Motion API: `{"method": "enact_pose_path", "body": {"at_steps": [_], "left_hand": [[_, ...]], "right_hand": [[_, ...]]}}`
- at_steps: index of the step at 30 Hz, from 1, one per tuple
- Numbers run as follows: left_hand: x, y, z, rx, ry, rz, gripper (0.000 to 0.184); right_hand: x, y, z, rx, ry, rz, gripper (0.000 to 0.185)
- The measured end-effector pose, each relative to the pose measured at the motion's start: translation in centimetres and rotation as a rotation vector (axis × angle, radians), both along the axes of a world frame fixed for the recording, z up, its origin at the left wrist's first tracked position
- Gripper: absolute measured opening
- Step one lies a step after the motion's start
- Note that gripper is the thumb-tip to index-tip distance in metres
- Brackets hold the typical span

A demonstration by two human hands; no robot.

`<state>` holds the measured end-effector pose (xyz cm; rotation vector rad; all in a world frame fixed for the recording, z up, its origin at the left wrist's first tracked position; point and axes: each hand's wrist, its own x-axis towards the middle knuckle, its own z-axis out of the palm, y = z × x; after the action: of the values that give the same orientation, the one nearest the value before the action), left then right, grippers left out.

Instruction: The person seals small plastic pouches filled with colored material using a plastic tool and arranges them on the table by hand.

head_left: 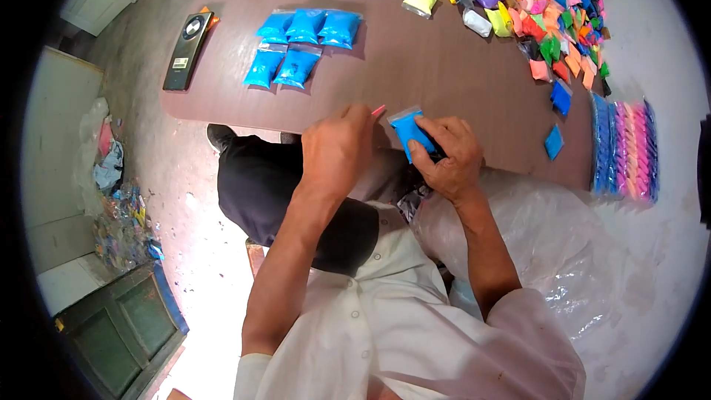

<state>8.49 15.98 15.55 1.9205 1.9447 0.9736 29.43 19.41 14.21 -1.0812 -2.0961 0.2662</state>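
Note:
My right hand (453,154) grips a small clear bag of blue material (409,130) between thumb and fingers, just over the table's near edge. Beside it, my left hand (335,150) is closed in a fist. A thin pink piece (378,111) sticks out of that fist towards the bag, and the fingers hide the rest of it. The two hands are apart. Farther back on the brown table (437,67), several similar filled blue bags (304,26) lie flat in two rows.
A dark phone (187,52) lies at the table's left. A large heap of small colourful packets (533,7) covers the back right. Two blue packets lie nearer, one of them here (554,142). Striped packet bundles (624,148) rest at the right edge. Clear plastic sheeting (533,237) is beside my lap.

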Motion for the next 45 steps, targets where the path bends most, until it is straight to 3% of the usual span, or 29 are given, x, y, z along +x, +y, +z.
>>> {"method": "enact_pose_path", "body": {"at_steps": [4, 10, 21, 24, 26, 30, 33, 38, 41, 43, 45], "left_hand": [[1.2, -0.7, 0.1, 0.101, -0.098, -0.101, 0.01], [0.3, -0.9, -0.2, -0.003, -0.03, -0.026, 0.013], [-0.9, 4.6, -1.0, 0.056, -0.075, -0.021, 0.013], [1.5, 3.3, -1.2, -0.026, -0.001, -0.102, 0.015], [3.5, 0.9, -1.0, -0.066, -0.066, -0.384, 0.014], [4.5, -0.5, -0.6, -0.069, -0.116, -0.503, 0.011], [2.1, 2.5, -0.3, -0.047, -0.273, -0.189, 0.012], [1.2, 5.3, -0.1, 0.008, -0.098, -0.073, 0.012], [3.8, 2.6, 0.0, -0.114, -0.044, -0.213, 0.012], [5.4, 0.5, -0.6, -0.101, -0.124, -0.537, 0.017], [5.5, 0.3, -0.3, -0.106, -0.172, -0.482, 0.017]], "right_hand": [[-0.3, 0.2, 0.9, -0.036, -0.044, 0.013, 0.031], [0.6, -0.4, 1.4, -0.105, -0.14, 0.013, 0.034], [7.4, 0.9, -0.9, -0.003, 0.008, -0.363, 0.022], [7.4, 1.2, -1.2, -0.016, 0.028, -0.347, 0.022], [7.4, 1.3, -1.3, -0.007, 0.038, -0.333, 0.022], [7.7, 1.2, -1.5, -0.025, 0.058, -0.335, 0.021], [7.3, 0.9, -1.2, -0.09, 0.146, -0.365, 0.019], [7.5, 1.5, -1.1, 0.035, 0.095, -0.292, 0.02], [7.6, 1.4, -1.4, 0.064, 0.05, -0.281, 0.021], [7.7, 1.6, -1.5, 0.072, 0.036, -0.286, 0.021], [7.7, 1.6, -1.6, 0.093, 0.007, -0.289, 0.021]]}}
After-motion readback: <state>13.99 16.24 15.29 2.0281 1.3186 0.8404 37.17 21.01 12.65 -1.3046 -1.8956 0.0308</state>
